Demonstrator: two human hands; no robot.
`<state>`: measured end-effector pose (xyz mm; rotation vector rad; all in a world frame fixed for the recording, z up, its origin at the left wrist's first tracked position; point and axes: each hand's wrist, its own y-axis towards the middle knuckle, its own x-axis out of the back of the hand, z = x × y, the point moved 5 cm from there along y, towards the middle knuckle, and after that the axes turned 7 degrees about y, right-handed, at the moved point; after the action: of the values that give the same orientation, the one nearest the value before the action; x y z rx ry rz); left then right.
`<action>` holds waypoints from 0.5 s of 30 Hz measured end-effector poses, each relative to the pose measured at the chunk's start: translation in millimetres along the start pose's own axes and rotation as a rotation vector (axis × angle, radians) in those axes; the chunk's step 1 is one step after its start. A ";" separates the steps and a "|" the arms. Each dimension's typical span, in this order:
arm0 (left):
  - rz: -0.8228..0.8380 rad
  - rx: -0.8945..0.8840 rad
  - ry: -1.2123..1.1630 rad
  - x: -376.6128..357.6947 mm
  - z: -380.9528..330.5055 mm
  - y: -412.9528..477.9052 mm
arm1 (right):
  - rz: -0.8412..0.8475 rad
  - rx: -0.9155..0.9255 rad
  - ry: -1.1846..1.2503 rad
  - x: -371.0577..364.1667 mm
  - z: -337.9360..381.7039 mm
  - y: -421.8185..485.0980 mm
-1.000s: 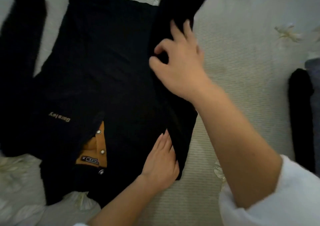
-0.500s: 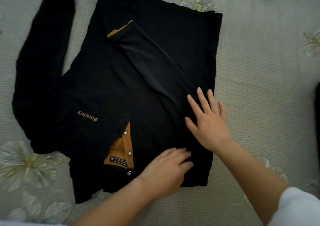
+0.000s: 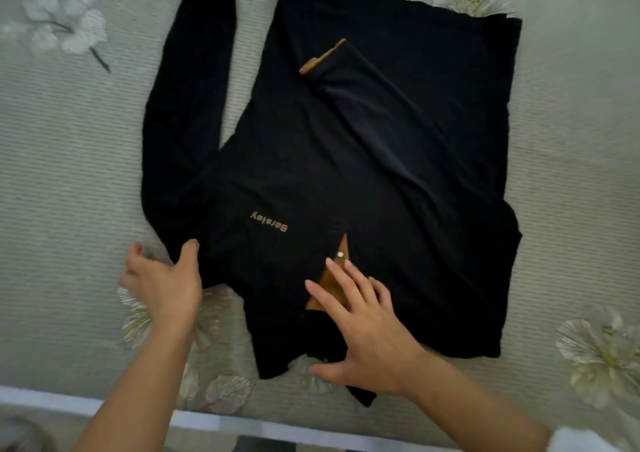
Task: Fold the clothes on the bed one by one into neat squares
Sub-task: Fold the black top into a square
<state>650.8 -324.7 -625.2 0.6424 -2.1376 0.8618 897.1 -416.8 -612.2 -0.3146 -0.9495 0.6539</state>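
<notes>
"Barsley" lettering point(image 3: 268, 222) on black shirt point(image 3: 398, 181)

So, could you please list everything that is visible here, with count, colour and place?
shirt: one, black with tan placket and tan lettering, spread in the middle of the bed; one sleeve folded across the body, the other stretched out at the far left.
bed cover: one, grey-green with pale flowers, under the shirt.
left hand: one, thumb on the shirt's near left shoulder edge.
right hand: one, flat and open on the collar area.
</notes>
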 end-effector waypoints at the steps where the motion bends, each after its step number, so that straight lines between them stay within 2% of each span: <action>1: 0.062 0.007 -0.059 -1.5 4.3 7.0 | -0.003 -0.021 -0.013 -3.3 5.4 6.1; 4: 0.216 0.002 -0.118 -3.8 5.0 24.0 | -0.017 -0.084 -0.095 -10.0 19.5 23.2; 8: 0.309 0.049 -0.188 0.4 7.3 32.1 | -0.014 -0.153 -0.254 -14.6 24.3 35.6; 12: 0.404 0.043 -0.184 16.4 22.8 27.6 | -0.038 -0.141 -0.281 -7.3 23.8 39.2; 15: 0.539 0.118 -0.131 27.8 45.2 22.4 | 0.066 -0.069 -0.301 -12.6 27.9 30.7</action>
<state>599.1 -348.3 -635.0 0.1731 -2.4369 1.2662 857.2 -402.3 -620.8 -0.3149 -1.2556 0.7434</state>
